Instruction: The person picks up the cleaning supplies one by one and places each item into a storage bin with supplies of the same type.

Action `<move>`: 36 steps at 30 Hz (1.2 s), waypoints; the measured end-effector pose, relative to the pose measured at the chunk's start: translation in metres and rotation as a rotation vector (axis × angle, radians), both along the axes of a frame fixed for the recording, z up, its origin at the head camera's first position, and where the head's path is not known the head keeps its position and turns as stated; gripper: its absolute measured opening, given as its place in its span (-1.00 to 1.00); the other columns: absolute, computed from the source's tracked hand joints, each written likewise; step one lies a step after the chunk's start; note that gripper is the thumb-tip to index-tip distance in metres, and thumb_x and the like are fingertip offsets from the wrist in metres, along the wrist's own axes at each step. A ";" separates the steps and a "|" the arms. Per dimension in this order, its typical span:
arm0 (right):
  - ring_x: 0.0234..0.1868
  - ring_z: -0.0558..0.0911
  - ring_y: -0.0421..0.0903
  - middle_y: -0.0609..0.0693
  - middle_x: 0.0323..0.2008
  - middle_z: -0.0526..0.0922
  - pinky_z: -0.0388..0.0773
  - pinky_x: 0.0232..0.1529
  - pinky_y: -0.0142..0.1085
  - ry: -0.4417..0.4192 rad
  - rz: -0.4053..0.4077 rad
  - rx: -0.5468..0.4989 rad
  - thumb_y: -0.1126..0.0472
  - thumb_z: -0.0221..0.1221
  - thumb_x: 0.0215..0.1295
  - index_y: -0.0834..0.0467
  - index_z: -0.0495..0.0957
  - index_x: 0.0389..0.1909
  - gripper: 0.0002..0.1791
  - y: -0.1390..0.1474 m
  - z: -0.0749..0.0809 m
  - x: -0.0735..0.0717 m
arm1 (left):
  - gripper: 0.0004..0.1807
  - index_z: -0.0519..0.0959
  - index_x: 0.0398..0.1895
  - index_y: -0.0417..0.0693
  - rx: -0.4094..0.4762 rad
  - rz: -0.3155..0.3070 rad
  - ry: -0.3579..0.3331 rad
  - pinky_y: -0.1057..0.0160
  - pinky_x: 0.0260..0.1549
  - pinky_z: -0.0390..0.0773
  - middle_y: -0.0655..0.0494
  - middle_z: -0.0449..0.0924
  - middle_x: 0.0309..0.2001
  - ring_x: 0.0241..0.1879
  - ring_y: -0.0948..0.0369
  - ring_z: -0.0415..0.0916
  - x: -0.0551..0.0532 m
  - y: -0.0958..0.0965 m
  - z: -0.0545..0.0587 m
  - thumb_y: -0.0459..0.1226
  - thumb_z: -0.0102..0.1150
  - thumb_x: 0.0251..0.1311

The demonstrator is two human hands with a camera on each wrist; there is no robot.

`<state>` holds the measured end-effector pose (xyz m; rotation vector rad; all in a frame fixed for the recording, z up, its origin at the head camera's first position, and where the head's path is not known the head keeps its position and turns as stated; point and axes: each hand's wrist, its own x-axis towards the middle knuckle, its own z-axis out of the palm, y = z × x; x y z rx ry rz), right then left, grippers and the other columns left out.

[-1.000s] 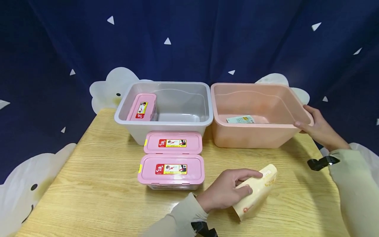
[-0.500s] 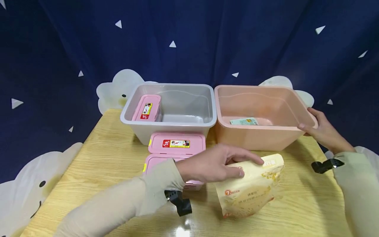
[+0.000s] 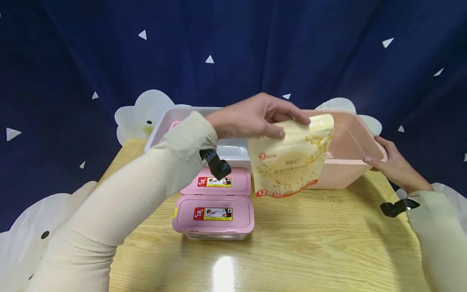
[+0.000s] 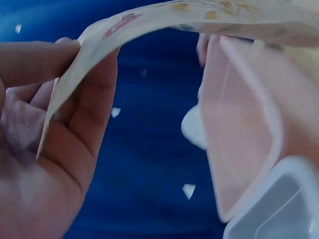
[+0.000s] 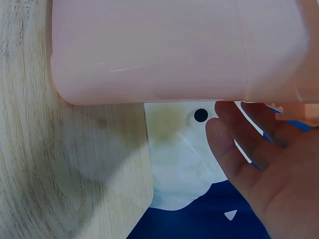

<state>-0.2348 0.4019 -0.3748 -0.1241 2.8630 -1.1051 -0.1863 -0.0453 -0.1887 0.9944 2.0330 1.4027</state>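
My left hand (image 3: 255, 117) pinches the top edge of a pale yellow flat pouch (image 3: 288, 162) between thumb and fingers. The pouch hangs in front of the two bins, partly covering both; in the left wrist view the pouch (image 4: 164, 17) bends away from the thumb. My right hand (image 3: 394, 164) rests at the right end of the pink bin (image 3: 339, 172). In the right wrist view, the right hand's fingers (image 5: 239, 129) extend loosely toward the bin's outer wall (image 5: 149, 55).
A grey bin (image 3: 233, 159) stands left of the pink one, largely behind my left arm. Two pink-lidded boxes, a rear one (image 3: 237, 178) and a front one (image 3: 213, 229), lie before it on the wooden table (image 3: 310, 251). A dark blue curtain (image 3: 233, 24) hangs behind.
My left hand has lifted the pouch from the table, moving up and toward the bins, and the pouch's printed face now shows. The right hand stays at the pink bin's end.
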 end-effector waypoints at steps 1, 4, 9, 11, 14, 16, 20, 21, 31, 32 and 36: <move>0.16 0.28 0.13 0.47 0.49 -0.18 0.41 -0.32 -0.67 0.001 0.002 -0.003 -0.03 0.09 0.44 0.13 -0.45 0.58 0.03 0.000 0.000 0.000 | -0.49 0.55 0.21 -0.21 -0.002 0.009 0.010 0.35 -0.20 0.63 -0.10 0.69 0.04 -0.18 0.26 0.62 -0.005 -0.001 0.004 -0.64 0.08 0.19; 0.09 0.33 -0.15 0.48 0.49 -0.17 0.43 -0.31 -0.66 0.012 0.007 -0.025 0.00 0.09 0.44 0.15 -0.43 0.58 0.02 0.000 0.000 0.001 | -0.49 0.53 0.22 -0.20 -0.003 0.025 0.027 0.33 -0.17 0.64 -0.11 0.68 0.05 -0.16 0.25 0.63 -0.018 -0.005 0.014 -0.63 0.08 0.20; -0.05 0.24 -0.49 0.48 0.47 -0.15 0.48 -0.29 -0.64 0.021 0.011 -0.054 0.05 0.09 0.44 0.16 -0.43 0.58 0.01 0.001 -0.002 0.003 | -0.47 0.49 0.27 -0.18 0.050 0.035 -0.027 0.25 -0.13 0.68 -0.09 0.66 0.10 -0.14 0.17 0.65 -0.032 -0.011 0.023 -0.62 0.07 0.21; -0.01 0.25 -0.44 0.47 0.48 -0.15 0.47 -0.29 -0.65 0.015 0.007 -0.045 0.03 0.09 0.44 0.15 -0.44 0.58 0.02 0.000 -0.001 0.003 | -0.45 0.48 0.28 -0.18 0.093 0.036 -0.061 0.23 -0.12 0.69 -0.08 0.66 0.10 -0.14 0.14 0.67 -0.036 -0.012 0.024 -0.62 0.06 0.21; 0.03 0.26 -0.39 0.47 0.48 -0.15 0.46 -0.29 -0.65 0.016 0.007 -0.043 0.02 0.10 0.44 0.14 -0.43 0.58 0.02 -0.002 0.000 0.004 | -0.45 0.47 0.28 -0.17 0.134 0.044 -0.100 0.21 -0.14 0.70 -0.06 0.67 0.06 -0.15 0.12 0.67 -0.042 -0.012 0.025 -0.61 0.04 0.20; 0.02 0.25 -0.41 0.46 0.49 -0.15 0.46 -0.29 -0.65 0.023 0.005 -0.044 0.01 0.10 0.43 0.14 -0.42 0.58 0.02 -0.002 0.001 0.005 | -0.46 0.48 0.27 -0.16 0.144 0.059 -0.111 0.22 -0.16 0.71 -0.06 0.67 0.03 -0.16 0.12 0.67 -0.045 -0.010 0.026 -0.60 0.02 0.22; -0.04 0.23 -0.49 0.47 0.48 -0.14 0.46 -0.29 -0.65 0.032 0.005 -0.061 0.01 0.10 0.43 0.15 -0.41 0.58 0.02 -0.003 0.002 0.008 | -0.47 0.48 0.27 -0.15 0.161 0.092 -0.109 0.25 -0.20 0.69 -0.03 0.64 0.04 -0.16 0.15 0.64 -0.057 -0.002 0.025 -0.60 0.01 0.24; -0.05 0.23 -0.50 0.47 0.47 -0.14 0.46 -0.29 -0.65 0.034 0.003 -0.061 0.01 0.10 0.43 0.15 -0.41 0.58 0.02 -0.003 0.002 0.009 | -0.47 0.48 0.27 -0.16 0.173 0.103 -0.111 0.26 -0.20 0.69 -0.03 0.64 0.05 -0.16 0.15 0.64 -0.060 0.000 0.024 -0.61 0.01 0.24; 0.03 0.28 -0.33 0.44 0.48 -0.12 0.44 -0.30 -0.64 0.014 -0.020 -0.025 -0.03 0.10 0.42 0.13 -0.42 0.58 0.03 -0.001 0.004 0.015 | -0.48 0.53 0.27 0.00 0.253 0.336 -0.275 0.30 -0.15 0.66 -0.01 0.57 0.17 -0.07 0.12 0.55 -0.103 0.013 -0.017 -0.54 0.04 0.28; 0.01 0.28 -0.35 0.44 0.47 -0.11 0.45 -0.30 -0.63 0.016 -0.018 -0.025 -0.03 0.10 0.42 0.14 -0.42 0.58 0.03 -0.001 0.003 0.015 | -0.48 0.53 0.27 0.01 0.242 0.349 -0.276 0.31 -0.15 0.65 -0.01 0.57 0.19 -0.06 0.13 0.54 -0.105 0.016 -0.022 -0.53 0.05 0.28; -0.05 0.25 -0.46 0.46 0.45 -0.09 0.48 -0.29 -0.62 0.020 -0.021 -0.046 0.01 0.11 0.42 0.16 -0.41 0.58 0.02 -0.001 0.000 0.019 | -0.48 0.55 0.26 0.01 0.229 0.358 -0.295 0.32 -0.14 0.62 -0.01 0.57 0.21 -0.05 0.15 0.53 -0.106 0.029 -0.036 -0.54 0.08 0.25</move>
